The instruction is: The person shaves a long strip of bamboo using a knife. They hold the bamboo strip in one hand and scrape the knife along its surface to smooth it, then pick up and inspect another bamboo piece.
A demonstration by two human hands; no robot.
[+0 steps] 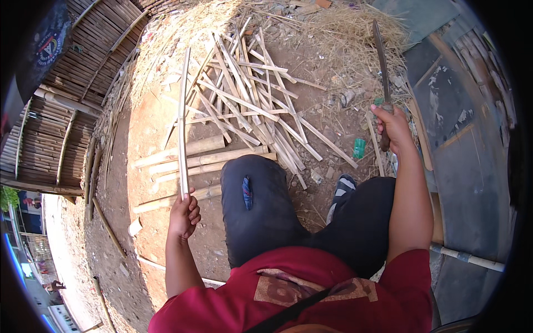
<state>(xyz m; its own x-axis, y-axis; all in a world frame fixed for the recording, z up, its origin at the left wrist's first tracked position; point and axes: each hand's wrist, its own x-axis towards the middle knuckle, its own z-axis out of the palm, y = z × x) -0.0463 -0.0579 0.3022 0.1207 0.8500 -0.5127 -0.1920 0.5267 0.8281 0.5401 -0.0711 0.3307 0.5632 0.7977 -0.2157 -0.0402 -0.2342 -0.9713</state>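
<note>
My left hand (pixel 184 215) is closed around the lower end of a long, pale bamboo strip (pixel 184 119), which stands nearly upright in the view. On the right, my right hand (pixel 394 126) grips the handle of a machete (pixel 381 61) with a long dark blade pointing away from me. The blade and the strip are far apart. Beyond my knees lies a loose heap of split bamboo strips (pixel 250 94), crossing one another at many angles. Several thicker bamboo poles (pixel 211 159) lie side by side on the ground near my left knee.
Bamboo slat panels (pixel 91 50) stand on the left. Dry straw and shavings (pixel 355 36) cover the ground at the far right. A dark sheet (pixel 461 139) runs along my right side. A green plastic piece (pixel 359 148) lies on the dirt near my foot (pixel 342 188).
</note>
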